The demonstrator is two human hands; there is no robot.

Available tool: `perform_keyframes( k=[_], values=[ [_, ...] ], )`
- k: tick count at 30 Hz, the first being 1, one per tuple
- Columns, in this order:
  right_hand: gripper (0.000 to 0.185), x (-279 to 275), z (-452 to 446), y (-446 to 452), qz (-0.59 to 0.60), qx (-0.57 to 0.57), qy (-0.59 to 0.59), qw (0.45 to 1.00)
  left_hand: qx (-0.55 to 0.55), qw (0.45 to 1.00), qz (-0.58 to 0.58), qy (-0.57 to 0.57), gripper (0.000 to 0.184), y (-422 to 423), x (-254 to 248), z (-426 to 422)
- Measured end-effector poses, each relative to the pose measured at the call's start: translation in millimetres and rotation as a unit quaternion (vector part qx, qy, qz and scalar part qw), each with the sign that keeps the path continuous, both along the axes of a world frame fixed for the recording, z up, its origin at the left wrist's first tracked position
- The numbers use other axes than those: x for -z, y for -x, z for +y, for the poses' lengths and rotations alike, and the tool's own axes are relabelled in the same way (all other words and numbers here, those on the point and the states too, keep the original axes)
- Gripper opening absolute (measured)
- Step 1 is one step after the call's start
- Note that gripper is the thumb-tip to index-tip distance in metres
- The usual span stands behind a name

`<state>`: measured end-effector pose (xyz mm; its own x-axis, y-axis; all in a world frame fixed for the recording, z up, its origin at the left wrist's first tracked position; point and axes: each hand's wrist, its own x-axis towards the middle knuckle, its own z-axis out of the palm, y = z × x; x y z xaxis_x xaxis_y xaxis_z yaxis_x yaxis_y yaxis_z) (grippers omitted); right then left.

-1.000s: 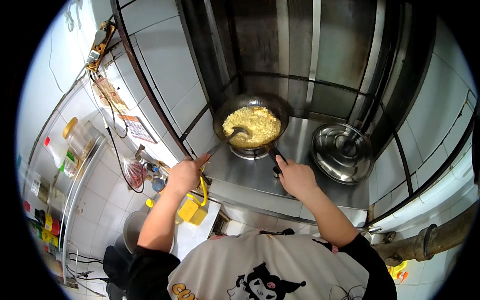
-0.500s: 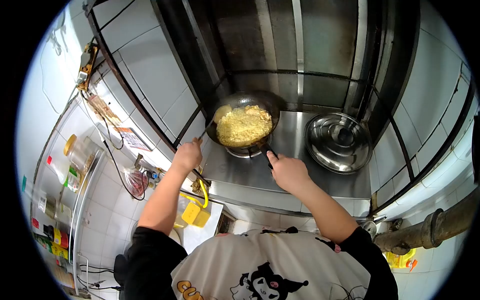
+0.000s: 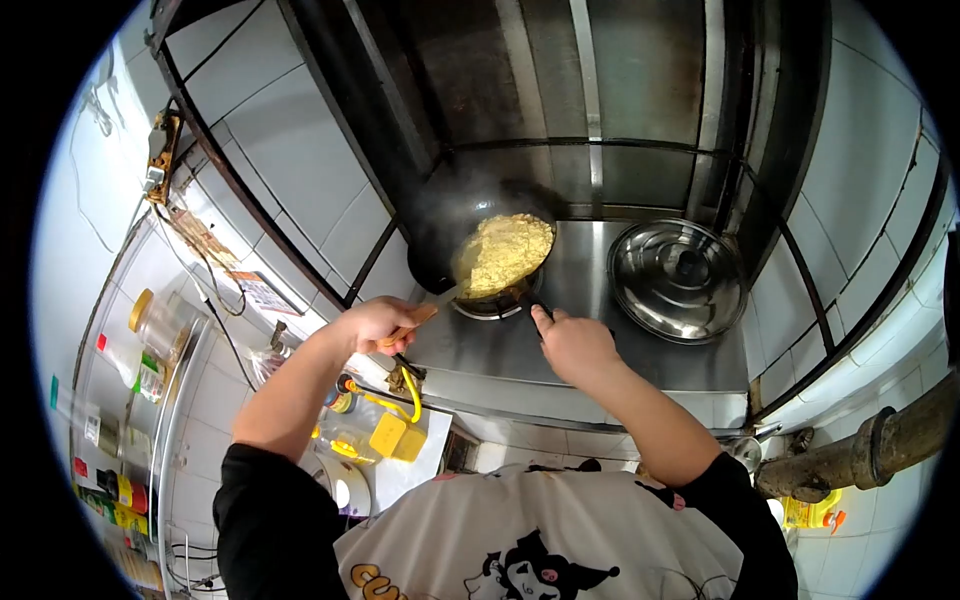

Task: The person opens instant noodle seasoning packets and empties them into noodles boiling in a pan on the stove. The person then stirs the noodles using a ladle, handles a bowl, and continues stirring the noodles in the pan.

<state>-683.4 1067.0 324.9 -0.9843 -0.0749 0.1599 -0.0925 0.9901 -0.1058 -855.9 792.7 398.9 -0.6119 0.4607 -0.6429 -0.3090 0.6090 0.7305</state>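
The left hand [image 3: 383, 325] has its grip around a spatula [image 3: 447, 296] at the near left of the yellow food [image 3: 508, 252], which lies in the steaming wok [image 3: 430, 264] (over the burner [image 3: 488, 313]); the right hand [image 3: 580, 346] clasps the wok's handle [image 3: 531, 296].

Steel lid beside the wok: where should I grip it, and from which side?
Probably by the dark central knob, from above: the round lid lies on the steel counter, knob seemingly facing up, nothing covering it. The right hand is nearer, but would first have to release the wok handle.
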Motion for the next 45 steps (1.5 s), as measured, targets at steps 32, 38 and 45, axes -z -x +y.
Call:
perform_keyframes(
  k=[32,38,45],
  values=[
    [0.049,-8,-1,-4,0.017,-0.002,0.025,1.0,-0.165,0.904,-0.166,-0.357,0.014,-18,5,-15],
    [0.048,-4,1,-4,0.019,-0.006,0.034,0.999,-0.147,0.916,-0.122,-0.352,0.021,-23,-24,-13],
    [0.054,-2,0,-1,-0.016,0.011,0.033,0.999,-0.132,0.949,-0.049,-0.28,0.027,-20,-33,-6]
  ],
)
